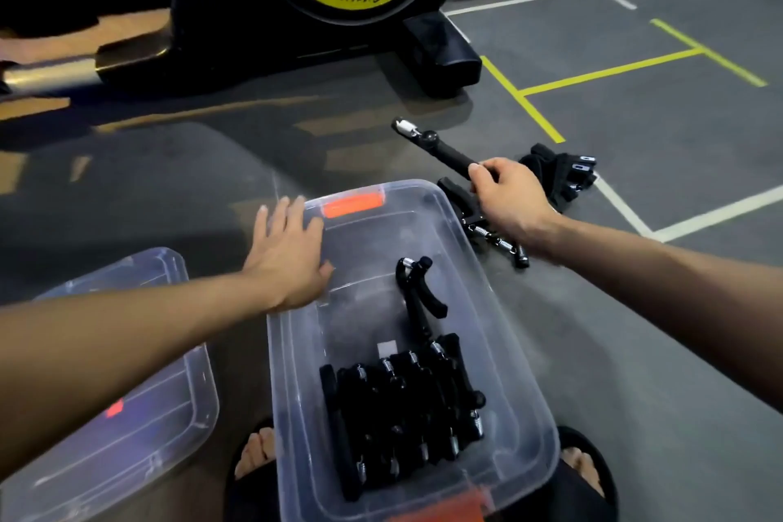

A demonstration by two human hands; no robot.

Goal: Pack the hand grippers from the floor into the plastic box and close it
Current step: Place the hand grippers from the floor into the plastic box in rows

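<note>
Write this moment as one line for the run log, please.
left hand: flat on plastic box rim | right hand: grips hand gripper | lid: off, left of box

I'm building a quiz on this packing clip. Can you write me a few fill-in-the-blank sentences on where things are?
1. The right hand grips a hand gripper over the ____.
2. The left hand rests flat on the rim of the ____.
3. The lid lies on the box's ____ side.
4. The gloves lie ____ the box.

Missing words: floor; box; left; outside
</note>
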